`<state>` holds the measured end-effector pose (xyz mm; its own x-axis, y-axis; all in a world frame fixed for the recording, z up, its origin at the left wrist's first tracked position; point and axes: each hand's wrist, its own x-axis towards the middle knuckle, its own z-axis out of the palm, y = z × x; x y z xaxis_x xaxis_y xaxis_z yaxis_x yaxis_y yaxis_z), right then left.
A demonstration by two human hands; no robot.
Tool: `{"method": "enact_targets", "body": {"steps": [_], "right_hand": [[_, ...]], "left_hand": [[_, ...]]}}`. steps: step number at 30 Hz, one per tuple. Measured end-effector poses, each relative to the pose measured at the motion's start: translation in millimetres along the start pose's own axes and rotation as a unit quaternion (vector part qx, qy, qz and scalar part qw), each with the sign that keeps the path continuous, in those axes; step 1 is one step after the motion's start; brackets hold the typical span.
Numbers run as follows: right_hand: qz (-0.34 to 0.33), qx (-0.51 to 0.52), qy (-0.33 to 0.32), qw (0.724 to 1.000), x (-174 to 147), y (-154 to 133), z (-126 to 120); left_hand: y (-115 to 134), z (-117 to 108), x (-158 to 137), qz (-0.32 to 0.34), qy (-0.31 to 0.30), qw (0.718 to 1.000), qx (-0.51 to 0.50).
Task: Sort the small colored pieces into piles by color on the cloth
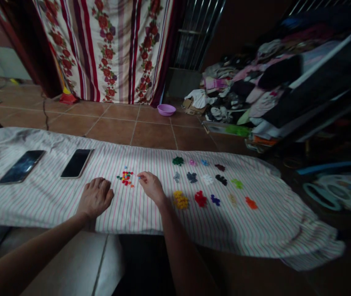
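My right hand (pixel 151 187) pinches a tiny blue piece (pixel 139 177) between thumb and fingertips, just above the striped cloth (pixel 144 216). Left of those fingertips lies a small mixed pile of colored pieces (pixel 126 178), mostly red, with green, yellow and orange among them. My left hand (pixel 95 197) rests palm down on the cloth beside this pile, fingers lying loosely, with nothing seen in it. To the right of my right hand, sorted heaps spread in rows, among them yellow pieces (pixel 180 200), red pieces (pixel 200 198), dark green pieces (pixel 178 160) and orange pieces (pixel 251 202).
Two phones, a nearer one (pixel 77 163) and a farther one (pixel 21 167), lie at the left of the cloth. Beyond the table, a purple basin (pixel 166 109) sits on the tiled floor before a floral curtain (pixel 107 49). Clothes (pixel 240 90) are heaped at the right.
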<state>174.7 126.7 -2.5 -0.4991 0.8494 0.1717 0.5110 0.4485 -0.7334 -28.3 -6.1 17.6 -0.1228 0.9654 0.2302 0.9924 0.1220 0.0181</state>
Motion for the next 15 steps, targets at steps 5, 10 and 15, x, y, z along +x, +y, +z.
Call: {"method": "enact_targets", "body": {"steps": [5,10,15], "right_hand": [[0.006,-0.035,0.025,0.999,-5,-1,-13],[0.021,-0.037,0.064,0.997,-7,3,-33],[0.039,-0.021,0.124,0.991,-13,26,-58]], "left_hand": [[-2,3,-1,0.012,0.014,1.000,0.011],[-4,4,-2,0.018,0.014,1.000,0.017],[-6,5,-3,0.025,0.025,0.999,0.009]]}}
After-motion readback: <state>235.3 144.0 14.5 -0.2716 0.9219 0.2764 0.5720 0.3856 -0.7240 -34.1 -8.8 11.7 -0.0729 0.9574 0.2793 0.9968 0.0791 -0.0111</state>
